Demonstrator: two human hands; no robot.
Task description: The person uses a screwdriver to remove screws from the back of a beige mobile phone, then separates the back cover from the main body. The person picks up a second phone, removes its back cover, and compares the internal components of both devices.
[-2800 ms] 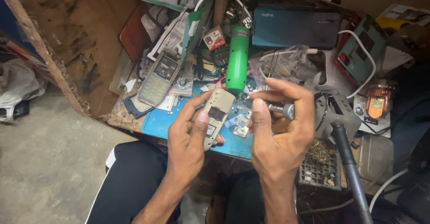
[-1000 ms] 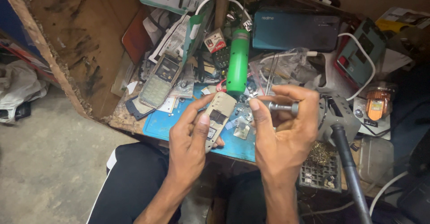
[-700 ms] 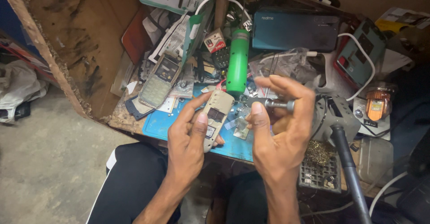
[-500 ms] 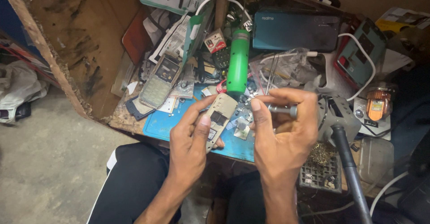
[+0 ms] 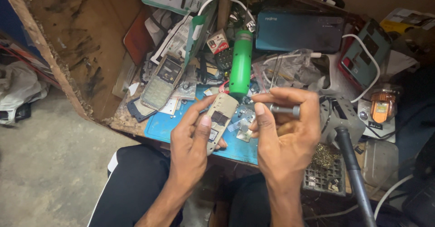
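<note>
My left hand point(image 5: 192, 138) grips a small beige phone body point(image 5: 219, 118), held upright over the blue work mat point(image 5: 165, 126). Its back faces me and shows dark openings. My right hand point(image 5: 285, 129) is closed around a slim metal screwdriver point(image 5: 283, 110), thumb and fingers pinching its grey handle. The tool's tip points left toward the phone body, just beside its right edge. Small loose metal parts point(image 5: 242, 129) lie on the mat between the two hands.
A green cylindrical tool point(image 5: 240, 66) lies behind the hands. An old keypad phone point(image 5: 161, 82) rests at left, a dark teal box point(image 5: 299, 31) at the back, a black-handled iron point(image 5: 353, 172) at right. A wooden board point(image 5: 77, 41) walls the left side.
The right hand has turned the screwdriver between its fingers and shifted slightly; the left hand keeps the phone body in nearly the same spot.
</note>
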